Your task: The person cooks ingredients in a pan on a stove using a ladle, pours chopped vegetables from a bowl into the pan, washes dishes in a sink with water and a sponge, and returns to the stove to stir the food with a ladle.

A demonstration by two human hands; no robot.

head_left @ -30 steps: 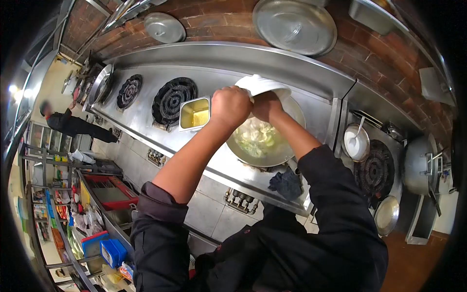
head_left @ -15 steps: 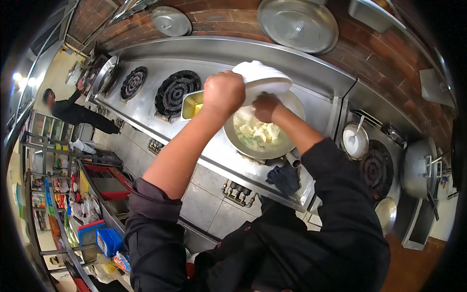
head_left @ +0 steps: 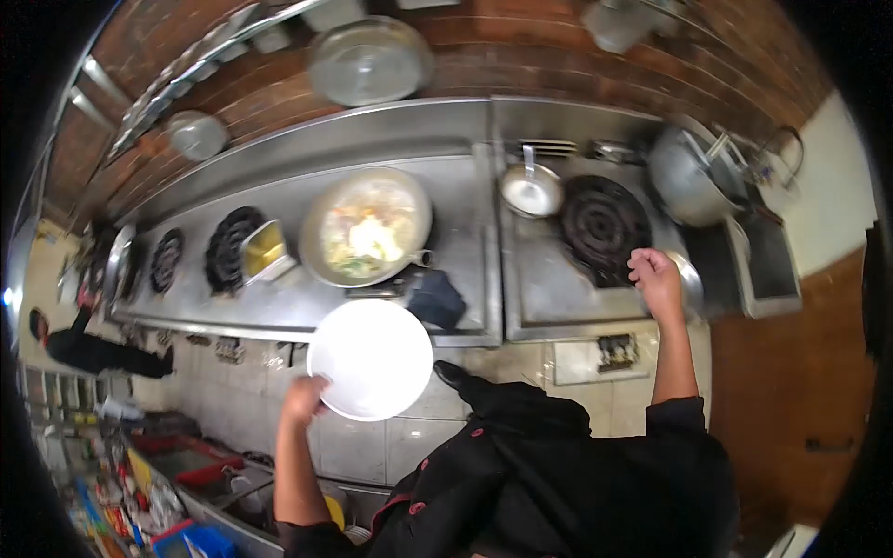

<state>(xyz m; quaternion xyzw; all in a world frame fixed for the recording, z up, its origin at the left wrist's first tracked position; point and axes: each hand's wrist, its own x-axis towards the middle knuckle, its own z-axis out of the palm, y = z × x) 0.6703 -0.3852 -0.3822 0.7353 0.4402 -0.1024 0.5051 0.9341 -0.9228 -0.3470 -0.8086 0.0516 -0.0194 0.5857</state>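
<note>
My left hand grips the near-left rim of a white bowl, whose inside faces the camera with no food visible in it. Beyond the bowl, a wide pan sits on the steel stove with pale and green food in it. A dark cloth lies beside the pan's handle. Out to the right, my right hand is raised near the front of a black burner, its fingers curled; whether it holds anything small is hidden.
A square metal container of yellow liquid stands left of the pan. A small pan and a large pot are at the right. Another person stands at the stove's far left. Lids hang on the brick wall.
The view has swung right. The white bowl has come away from above the pan toward me, in my left hand. My right hand has left the bowl and moved far right.
</note>
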